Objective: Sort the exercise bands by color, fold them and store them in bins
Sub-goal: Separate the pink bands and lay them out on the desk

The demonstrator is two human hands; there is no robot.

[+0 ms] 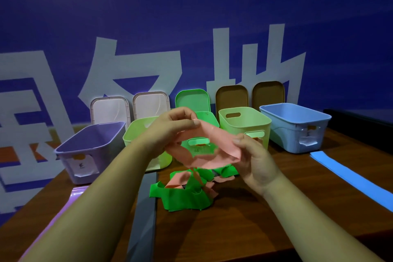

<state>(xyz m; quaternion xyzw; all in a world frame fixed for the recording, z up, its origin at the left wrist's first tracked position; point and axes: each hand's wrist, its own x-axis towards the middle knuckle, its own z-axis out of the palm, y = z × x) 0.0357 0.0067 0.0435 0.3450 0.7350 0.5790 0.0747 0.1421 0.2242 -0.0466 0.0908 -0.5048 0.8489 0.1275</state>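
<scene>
Pink band [212, 140] is stretched in the air between both hands in the head view, in front of the row of bins. The left hand [170, 127] pinches its upper end, and the right hand [257, 161] pinches its lower end with curled fingers. Below them on the worktop [276, 208] lies a tangled pile of green bands [180, 195] mixed with more pink ones. A blue band [344, 172] lies flat at the right, a grey band [144, 208] and a purple band [72, 195] at the left. The blue bin [295, 125] and purple bin [91, 147] show nothing inside. Sorting looks partly done; untangling, folding and storing all seem to remain.
</scene>
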